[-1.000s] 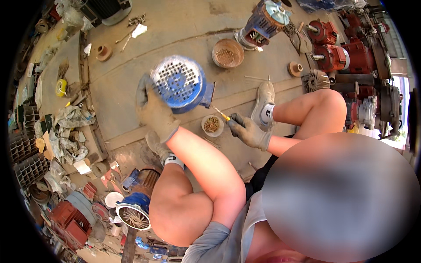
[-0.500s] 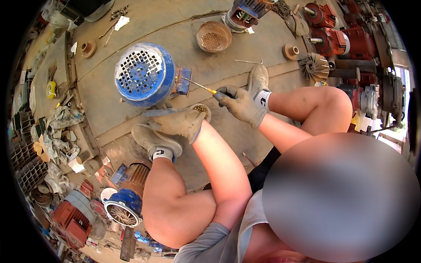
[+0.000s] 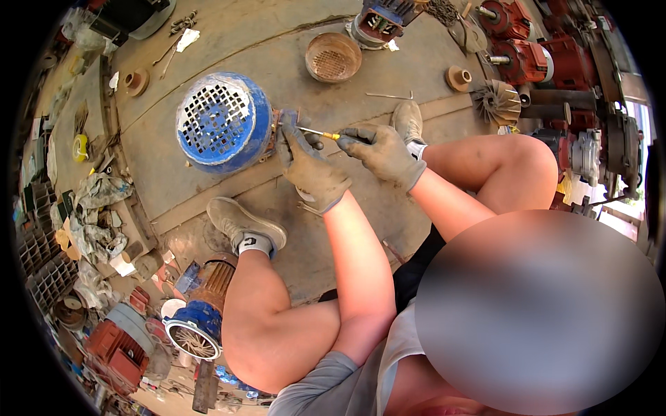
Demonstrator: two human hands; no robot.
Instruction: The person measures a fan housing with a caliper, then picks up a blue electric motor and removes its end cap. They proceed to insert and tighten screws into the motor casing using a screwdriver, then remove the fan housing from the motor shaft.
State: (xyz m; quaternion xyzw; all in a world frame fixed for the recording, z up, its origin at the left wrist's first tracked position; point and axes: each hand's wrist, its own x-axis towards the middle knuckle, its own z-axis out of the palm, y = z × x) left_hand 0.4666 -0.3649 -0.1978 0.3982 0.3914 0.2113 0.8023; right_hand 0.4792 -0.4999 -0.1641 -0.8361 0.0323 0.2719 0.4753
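A screwdriver [image 3: 319, 132] with a yellow handle is gripped in my gloved right hand [image 3: 385, 154], its shaft pointing left. My gloved left hand [image 3: 316, 170] is raised beside the shaft's front end, fingers bent around the tip area; what they pinch there is hidden. Both meet at the small box [image 3: 288, 116] on the right side of a blue motor [image 3: 258, 128]. This motor lies with its round, worn fan cover [image 3: 216, 121], full of square holes, facing up. The small round dish of brass-coloured bits is now mostly hidden by my left hand.
Beyond the motor stands a rusty bowl [image 3: 334, 58], near another blue motor [image 3: 378, 24]. An L-shaped rod [image 3: 390, 95] lies by my right shoe [image 3: 407, 123]. Red motors [image 3: 517, 61] and a fan wheel [image 3: 497, 102] line the right. Another blue motor [image 3: 198, 312] sits lower left.
My left hand has moved from below the motor up and right to the screwdriver's tip. The right hand has shifted slightly, still holding the screwdriver.
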